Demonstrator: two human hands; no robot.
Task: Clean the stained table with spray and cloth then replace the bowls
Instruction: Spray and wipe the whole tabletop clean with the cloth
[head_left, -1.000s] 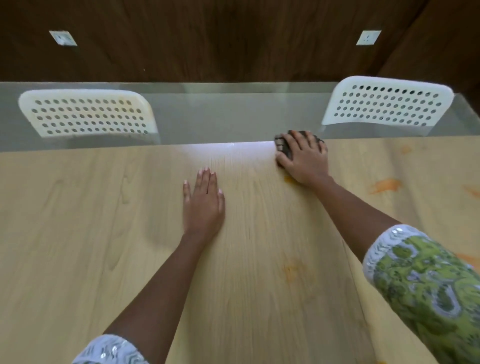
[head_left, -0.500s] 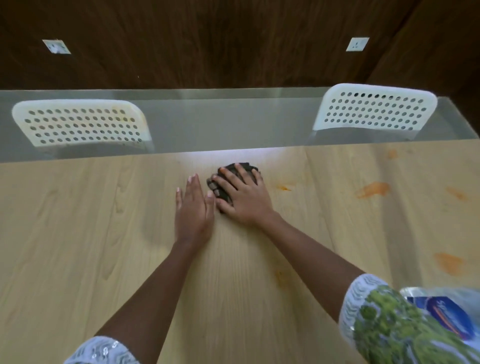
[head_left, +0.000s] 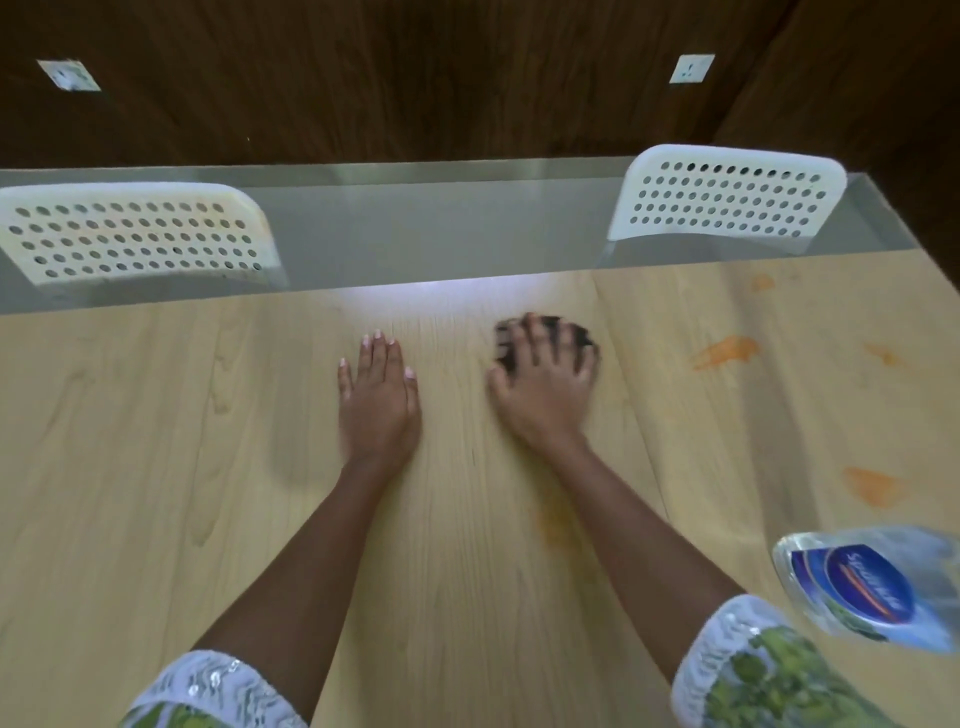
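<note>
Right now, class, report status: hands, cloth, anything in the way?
Left hand flat on table. Right hand pressing dark cloth. Orange stains remain right. Spray bottle near right sleeve.

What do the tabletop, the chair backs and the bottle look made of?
Table: pale wood or laminate, grain lines, slight sheen. Chair backs: white moulded plastic, rows of punched holes. Bottle: clear plastic, see-through with a blue label, blurred.

Right hand flat on dark cloth; left hand flat on table — orange stains beside.
</note>
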